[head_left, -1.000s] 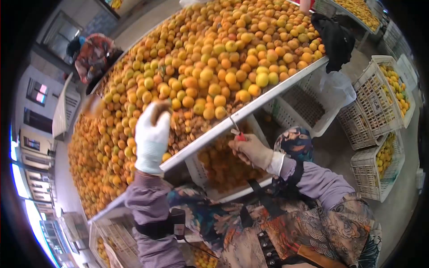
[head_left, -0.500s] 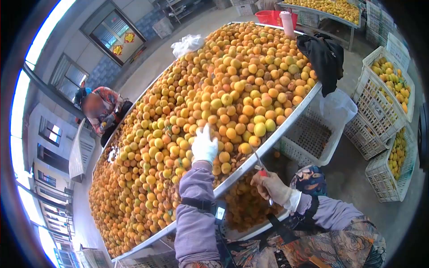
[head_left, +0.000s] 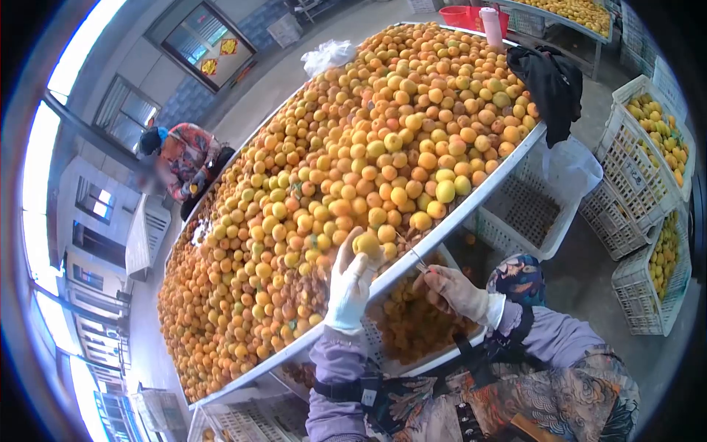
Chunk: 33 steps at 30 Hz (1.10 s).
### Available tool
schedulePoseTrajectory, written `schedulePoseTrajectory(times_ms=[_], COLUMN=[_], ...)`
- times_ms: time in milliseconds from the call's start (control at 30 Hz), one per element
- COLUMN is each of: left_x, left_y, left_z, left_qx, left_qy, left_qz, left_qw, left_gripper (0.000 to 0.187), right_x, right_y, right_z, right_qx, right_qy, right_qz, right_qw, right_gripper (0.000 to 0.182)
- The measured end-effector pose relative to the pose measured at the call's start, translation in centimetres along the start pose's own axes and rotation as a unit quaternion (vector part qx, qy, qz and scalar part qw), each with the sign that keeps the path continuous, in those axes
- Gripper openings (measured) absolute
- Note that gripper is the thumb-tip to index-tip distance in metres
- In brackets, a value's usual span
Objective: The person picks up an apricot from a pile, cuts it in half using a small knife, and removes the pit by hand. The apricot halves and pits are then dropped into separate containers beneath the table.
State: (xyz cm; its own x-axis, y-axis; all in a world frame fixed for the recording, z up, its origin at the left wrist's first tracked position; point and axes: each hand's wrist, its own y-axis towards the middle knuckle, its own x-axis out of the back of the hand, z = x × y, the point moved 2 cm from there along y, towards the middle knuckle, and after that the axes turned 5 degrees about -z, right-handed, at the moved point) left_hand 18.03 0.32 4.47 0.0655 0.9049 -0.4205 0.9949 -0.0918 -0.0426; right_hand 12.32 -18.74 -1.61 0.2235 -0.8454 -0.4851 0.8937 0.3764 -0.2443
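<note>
My left hand, in a white glove, holds a yellow apricot between thumb and fingers over the near edge of the heap. To its right, my gloved right hand is closed around a red-handled tool with a thin metal blade. The blade points up and left towards the fruit, a short gap away from it. Most of the handle is hidden in the fingers. Apricots lie piled over the big metal-rimmed table in front of me. Under its edge, a crate holds brownish-orange fruit pieces.
Across the heap, a co-worker sits at the table's left side. A white crate stands by the right edge, below a black garment. Stacked crates of fruit rise further right. A pink bottle stands at the far corner.
My left hand has come back from the heap towards the table's near edge and now has an apricot in it. My right hand has shifted slightly right, still gripping the tool.
</note>
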Motion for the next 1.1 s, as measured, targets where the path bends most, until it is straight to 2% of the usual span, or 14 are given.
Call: schedulePoseTrajectory(times_ms=[200, 233, 333, 467, 600, 667, 767, 900, 1100], left_x=[1.4, 1.3, 1.7, 2.5, 2.3, 2.8, 3.0, 3.1, 3.0], left_y=[-8.0, -8.9, -10.8, -12.3, -12.9, -12.9, -13.1, -13.2, -13.2], left_z=[2.4, 2.4, 2.7, 4.0, 4.4, 5.3, 5.6, 5.7, 5.9], left_qx=[0.022, 0.023, 0.039, 0.021, 0.043, 0.043, 0.031, 0.040, 0.031], left_qy=[-0.151, -0.138, -0.160, -0.198, -0.186, -0.202, -0.218, -0.228, -0.262], left_qz=[-0.009, -0.001, 0.014, 0.022, 0.018, 0.033, 0.051, 0.060, 0.048], left_qw=[0.988, 0.990, 0.986, 0.980, 0.981, 0.978, 0.974, 0.971, 0.963], left_gripper=[0.056, 0.057, 0.058, 0.058, 0.057, 0.059, 0.061, 0.064, 0.063], right_x=[-2.4, -2.4, -2.7, -3.3, -3.9, -3.9, -3.8, -3.9, -4.1], right_y=[-1.3, -1.7, -2.4, -3.7, -4.1, -4.1, -4.2, -4.6, -4.8], right_z=[-1.0, -1.1, -0.9, -0.2, -0.7, -0.7, -0.5, -0.5, -0.7], right_qx=[-0.008, -0.052, -0.079, -0.120, -0.142, -0.141, -0.159, -0.163, -0.114], right_qy=[-0.087, -0.115, -0.130, -0.155, -0.183, -0.204, -0.201, -0.216, -0.234], right_qz=[0.082, 0.090, 0.128, 0.174, 0.173, 0.215, 0.207, 0.210, 0.242], right_qw=[0.993, 0.988, 0.980, 0.965, 0.957, 0.945, 0.944, 0.940, 0.935], right_gripper=[0.037, 0.036, 0.036, 0.037, 0.038, 0.038, 0.039, 0.040, 0.043])
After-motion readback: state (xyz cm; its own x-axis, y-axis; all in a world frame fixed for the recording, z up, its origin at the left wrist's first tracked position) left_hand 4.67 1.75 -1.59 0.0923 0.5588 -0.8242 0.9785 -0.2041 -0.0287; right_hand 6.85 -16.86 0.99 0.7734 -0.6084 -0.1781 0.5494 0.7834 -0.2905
